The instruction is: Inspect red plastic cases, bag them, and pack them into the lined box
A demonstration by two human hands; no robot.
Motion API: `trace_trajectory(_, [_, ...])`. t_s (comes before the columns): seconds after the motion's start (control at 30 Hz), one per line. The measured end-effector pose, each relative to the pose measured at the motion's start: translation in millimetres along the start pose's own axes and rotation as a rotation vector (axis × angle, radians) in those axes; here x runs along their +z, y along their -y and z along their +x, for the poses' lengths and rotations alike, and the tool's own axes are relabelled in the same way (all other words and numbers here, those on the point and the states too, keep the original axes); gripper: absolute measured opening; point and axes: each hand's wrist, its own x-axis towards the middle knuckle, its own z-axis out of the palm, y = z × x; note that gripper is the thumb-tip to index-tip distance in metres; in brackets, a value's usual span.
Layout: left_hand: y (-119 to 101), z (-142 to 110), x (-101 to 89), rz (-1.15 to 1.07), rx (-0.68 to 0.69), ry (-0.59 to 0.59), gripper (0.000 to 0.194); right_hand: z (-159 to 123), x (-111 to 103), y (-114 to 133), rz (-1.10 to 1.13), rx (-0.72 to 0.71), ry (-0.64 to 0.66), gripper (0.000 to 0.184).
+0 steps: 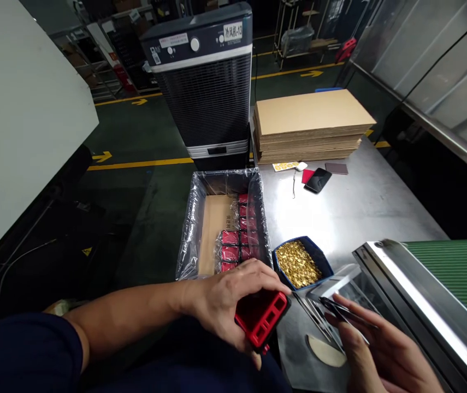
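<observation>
My left hand (233, 297) is wrapped round a red plastic housing (269, 322) with a dark outer edge. Its end with several rectangular openings faces up and to the right; the palm side is hidden. In my right hand (384, 349), between thumb and fingers, is a pair of black tweezers (343, 310), tips pointing left toward the housing but apart from it. Just beyond both hands stands a blue tray (326, 267) heaped with small gold-coloured metal pieces (297, 263). Several slim metal tools (313, 315) lie on the table between my hands.
Left of the table, a plastic-lined crate (188, 240) holds cardboard and several wrapped red parts (230, 253). A half-round pale pad (325, 350) lies near the front. A green-ribbed conveyor (458, 278) borders the right. Stacked cardboard (311, 117), a phone (318, 180) and an air cooler (208, 98) stand farther back.
</observation>
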Motion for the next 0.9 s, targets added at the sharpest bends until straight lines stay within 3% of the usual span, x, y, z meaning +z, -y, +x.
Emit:
trace_trajectory(0.07, [3, -3, 3.4, -0.049, -0.105, -0.067, 0.098, 2, 4, -45, -0.074, 0.108, 0.048, 0.056])
trace_trajectory(0.13, [5, -8, 7.0, -0.064, -0.271, -0.117, 0.099, 2, 11, -106, -0.072, 0.225, 0.146, 0.065])
trace_trajectory(0.23, [5, -14, 11.3, -0.074, -0.465, -0.133, 0.099, -8, 20, -196, -0.278, 0.325, 0.271, 0.072])
trace_trajectory(0.33, [2, -15, 13.2, -0.089, -0.514, -0.118, 0.102, -27, 24, -252, -0.375, 0.35, 0.308, 0.073])
trace_trajectory(0.5, [-1, -14, 11.5, -0.173, -0.691, -0.048, 0.114, -47, 17, -279, -0.5, 0.331, 0.356, 0.067])
trace_trajectory(0.6, [5, -24, 12.9, -0.568, -0.841, -0.013, 0.113, -47, 12, -283, -0.535, 0.31, 0.384, 0.065])
trace_trajectory(0.7, [14, -40, 19.2, -1.036, -0.851, -0.097, 0.107, -47, 11, -286, -0.548, 0.281, 0.358, 0.072])
trace_trajectory(0.9, [20, -57, 34.5, -1.418, -0.832, -0.188, 0.099, -58, 17, -286, -0.625, 0.301, 0.466, 0.064])
